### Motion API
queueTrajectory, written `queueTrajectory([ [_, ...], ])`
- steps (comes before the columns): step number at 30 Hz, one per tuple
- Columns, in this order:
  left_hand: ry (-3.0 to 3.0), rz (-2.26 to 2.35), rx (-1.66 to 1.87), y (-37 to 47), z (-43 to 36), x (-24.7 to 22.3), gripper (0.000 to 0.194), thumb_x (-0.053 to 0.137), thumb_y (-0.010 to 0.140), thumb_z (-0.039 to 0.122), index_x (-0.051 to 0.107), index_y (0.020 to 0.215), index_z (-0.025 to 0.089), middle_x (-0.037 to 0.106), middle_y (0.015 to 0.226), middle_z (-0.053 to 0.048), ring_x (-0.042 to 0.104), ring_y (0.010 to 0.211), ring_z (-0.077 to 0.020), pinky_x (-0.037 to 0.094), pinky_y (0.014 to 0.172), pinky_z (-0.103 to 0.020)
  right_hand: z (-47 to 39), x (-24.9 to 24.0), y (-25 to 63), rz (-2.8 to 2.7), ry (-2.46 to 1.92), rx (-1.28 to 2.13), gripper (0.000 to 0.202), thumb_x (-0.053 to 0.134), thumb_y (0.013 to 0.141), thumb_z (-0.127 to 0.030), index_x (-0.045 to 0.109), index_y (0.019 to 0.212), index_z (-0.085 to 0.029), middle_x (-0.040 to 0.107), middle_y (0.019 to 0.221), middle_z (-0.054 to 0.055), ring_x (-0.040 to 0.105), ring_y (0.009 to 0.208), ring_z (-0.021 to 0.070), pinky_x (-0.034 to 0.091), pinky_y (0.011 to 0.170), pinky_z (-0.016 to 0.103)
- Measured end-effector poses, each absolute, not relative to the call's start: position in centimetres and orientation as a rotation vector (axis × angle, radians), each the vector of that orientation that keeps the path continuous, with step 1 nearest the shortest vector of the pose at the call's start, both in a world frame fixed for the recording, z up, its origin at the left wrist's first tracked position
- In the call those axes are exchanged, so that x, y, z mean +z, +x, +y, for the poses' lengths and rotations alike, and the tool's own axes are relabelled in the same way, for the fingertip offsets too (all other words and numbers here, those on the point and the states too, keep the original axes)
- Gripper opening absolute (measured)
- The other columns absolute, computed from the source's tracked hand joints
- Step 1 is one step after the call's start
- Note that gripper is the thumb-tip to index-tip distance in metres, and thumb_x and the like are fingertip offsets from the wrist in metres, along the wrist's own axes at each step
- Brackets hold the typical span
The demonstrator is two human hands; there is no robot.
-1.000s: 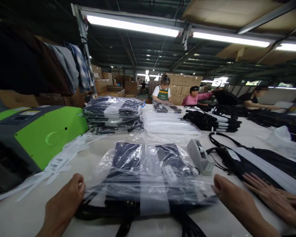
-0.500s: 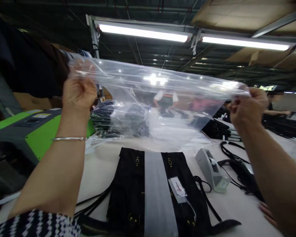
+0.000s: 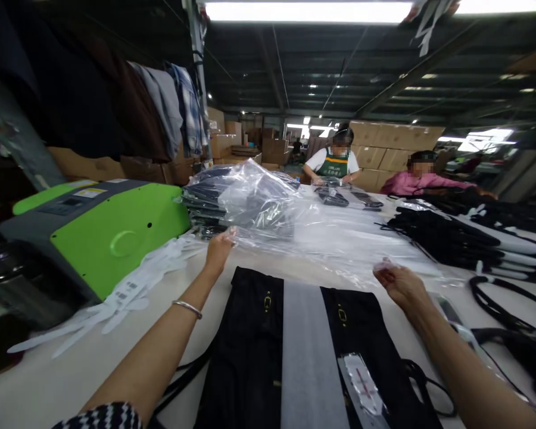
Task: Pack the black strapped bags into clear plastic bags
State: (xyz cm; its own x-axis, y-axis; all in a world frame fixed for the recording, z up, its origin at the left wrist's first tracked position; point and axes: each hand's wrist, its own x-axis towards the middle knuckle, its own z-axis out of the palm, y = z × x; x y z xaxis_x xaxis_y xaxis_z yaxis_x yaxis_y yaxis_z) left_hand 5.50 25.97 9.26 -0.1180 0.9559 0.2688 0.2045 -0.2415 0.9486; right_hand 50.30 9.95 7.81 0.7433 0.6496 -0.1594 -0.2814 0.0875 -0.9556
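A clear plastic bag (image 3: 304,247) stretches low over the table between my hands. My left hand (image 3: 221,247) pinches its edge on the left, near the piled wrapped bags. At the other end, my right hand (image 3: 395,280) has its fingers closed on the plastic. Below both hands lies a black bag (image 3: 254,351) with small gold buckles, apart from the plastic. A pale grey strip (image 3: 310,351) runs down its middle, and a white tag (image 3: 361,384) rests on its right part. Black straps show at its sides.
A green and grey machine (image 3: 125,238) stands at the left beside white paper strips (image 3: 129,292). Wrapped bags (image 3: 209,196) are piled behind. Black goods (image 3: 455,238) lie stacked at the right. Two people are across the table. A tape dispenser is partly behind my right arm.
Both hands have come down from head height with the plastic bag, which now hangs low near the table. The view has shifted, and the people across the table show plainly.
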Motion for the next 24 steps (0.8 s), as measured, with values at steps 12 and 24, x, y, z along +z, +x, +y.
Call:
queueTrajectory([
  [12, 2.167, 1.964, 0.517, 7.8, 24.0, 0.9, 0.042, 0.034, 0.1, 0.037, 0.07, 0.097, 0.015, 0.068, 0.111, -0.017, 0.056, 0.117, -0.0317, 0.041, 0.101, -0.044, 12.2, -3.1, 50.9, -1.197, -2.278, -0.021, 0.046, 0.042, 0.082, -0.07, 0.048, 0.07, -0.026, 0.056, 0.061, 0.002, 0.055, 0.059, 0.0225, 0.038, 0.06, 0.033],
  [24, 2.24, 1.692, 0.095, 5.1, 25.9, 2.3, 0.041, 0.042, 0.094, 0.035, 0.07, 0.12, 0.021, 0.069, 0.128, -0.013, 0.064, 0.12, -0.03, 0.048, 0.101, -0.039, 13.9, 0.4, 55.7, -1.197, -2.352, 0.533, 0.015, 0.067, 0.069, -0.034, 0.069, 0.062, -0.02, 0.064, 0.053, 0.005, 0.057, 0.049, 0.0189, 0.04, 0.051, 0.029],
])
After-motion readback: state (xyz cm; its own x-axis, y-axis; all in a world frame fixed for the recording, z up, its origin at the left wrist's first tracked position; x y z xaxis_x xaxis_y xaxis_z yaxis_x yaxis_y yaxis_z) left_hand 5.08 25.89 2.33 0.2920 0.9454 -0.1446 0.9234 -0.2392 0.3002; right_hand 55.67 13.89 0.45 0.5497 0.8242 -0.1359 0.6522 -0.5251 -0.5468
